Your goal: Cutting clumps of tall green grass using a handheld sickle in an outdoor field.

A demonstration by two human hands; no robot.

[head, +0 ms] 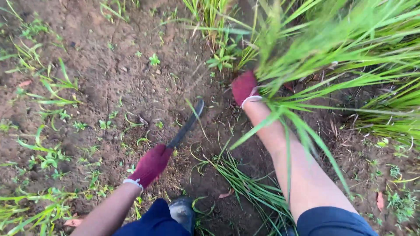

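My left hand (151, 166), in a maroon glove, is closed around the handle of a dark, slightly curved blade (188, 124) that points up and to the right over bare soil. My right hand (244, 87), in the same kind of glove, is closed on the base of a tall clump of long green grass (332, 48) at the upper right. The blade's tip is a short way left of that hand and does not touch the clump. Drooping grass blades partly cover my right forearm.
Brown soil (109, 74) with small weeds fills the left half. Loose grass stalks (245, 183) lie on the ground between my arms. A dark shoe toe (181, 212) shows at the bottom. More tall grass (393, 113) stands at the right edge.
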